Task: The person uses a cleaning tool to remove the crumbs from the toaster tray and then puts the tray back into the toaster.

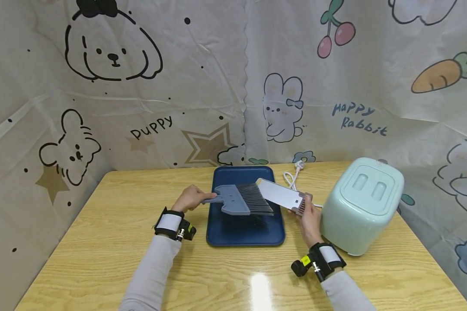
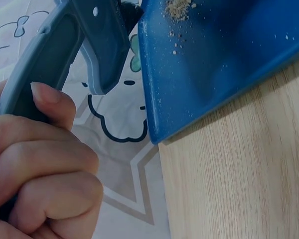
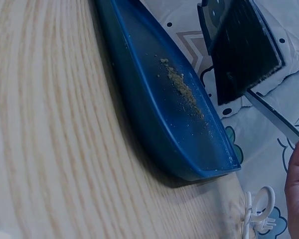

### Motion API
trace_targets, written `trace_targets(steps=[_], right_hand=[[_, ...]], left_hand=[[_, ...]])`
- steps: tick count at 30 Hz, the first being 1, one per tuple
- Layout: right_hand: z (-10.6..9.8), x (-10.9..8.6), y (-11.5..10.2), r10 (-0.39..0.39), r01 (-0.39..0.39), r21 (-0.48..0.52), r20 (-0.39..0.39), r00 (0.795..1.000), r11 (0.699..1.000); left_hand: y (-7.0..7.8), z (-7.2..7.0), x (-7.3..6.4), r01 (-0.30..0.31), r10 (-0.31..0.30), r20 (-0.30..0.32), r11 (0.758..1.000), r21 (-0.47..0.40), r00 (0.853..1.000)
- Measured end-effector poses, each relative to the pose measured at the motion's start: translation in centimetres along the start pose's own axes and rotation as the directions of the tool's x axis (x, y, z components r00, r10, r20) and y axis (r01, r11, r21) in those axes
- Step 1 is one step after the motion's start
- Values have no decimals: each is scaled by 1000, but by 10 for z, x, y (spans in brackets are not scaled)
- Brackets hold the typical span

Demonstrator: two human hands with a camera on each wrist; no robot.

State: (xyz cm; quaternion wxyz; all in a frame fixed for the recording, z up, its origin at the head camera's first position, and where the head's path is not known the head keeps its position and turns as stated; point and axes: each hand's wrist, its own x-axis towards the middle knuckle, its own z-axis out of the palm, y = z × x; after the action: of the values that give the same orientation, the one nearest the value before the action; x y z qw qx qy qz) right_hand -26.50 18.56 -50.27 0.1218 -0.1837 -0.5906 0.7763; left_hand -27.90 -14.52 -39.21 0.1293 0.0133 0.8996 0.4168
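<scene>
Altogether, one blue tray (image 1: pixel 218 231) sits on the table (image 1: pixel 101 233), holding one patch of crumbs (image 3: pixel 182 89). One grey brush (image 1: pixel 235 201) is held above the tray by the left hand (image 1: pixel 188 198), whose fingers are curled round its handle at the tray's left side. One flat pale panel (image 1: pixel 280 194) slants over the tray's right rim, its outer end pinched between the right hand's (image 1: pixel 310 220) thumb and fingers; whether panel and bristles touch, I cannot tell. Right of the tray stand one mint-green appliance (image 1: pixel 359 205) and one white cord (image 1: pixel 292 178). The tray's far edge reaches the table's far edge; wood stretches widely left and nearward of it, while the appliance narrows the room rightward.
</scene>
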Motion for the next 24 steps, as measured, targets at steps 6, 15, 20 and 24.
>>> trace_targets(steps=[6, 15, 20, 24], right_hand=[[-1, -2, -1, -1, 1, -3, 0, 1000, 1000], [-3, -3, -1, 8, -8, -11, -14, 1000, 1000], [-4, -4, -2, 11, -12, -30, -23, 1000, 999], [-3, -5, -4, 7, -9, -55, -27, 1000, 998]], left_hand=[[-2, -5, -6, 4, -4, -4, 1000, -1, 1000], [-4, -10, -8, 12, -12, -6, 1000, 2, 1000], [-11, -12, -7, 22, -21, -32, 999, 27, 999], [-14, -15, -8, 22, -20, -50, 999, 34, 999]])
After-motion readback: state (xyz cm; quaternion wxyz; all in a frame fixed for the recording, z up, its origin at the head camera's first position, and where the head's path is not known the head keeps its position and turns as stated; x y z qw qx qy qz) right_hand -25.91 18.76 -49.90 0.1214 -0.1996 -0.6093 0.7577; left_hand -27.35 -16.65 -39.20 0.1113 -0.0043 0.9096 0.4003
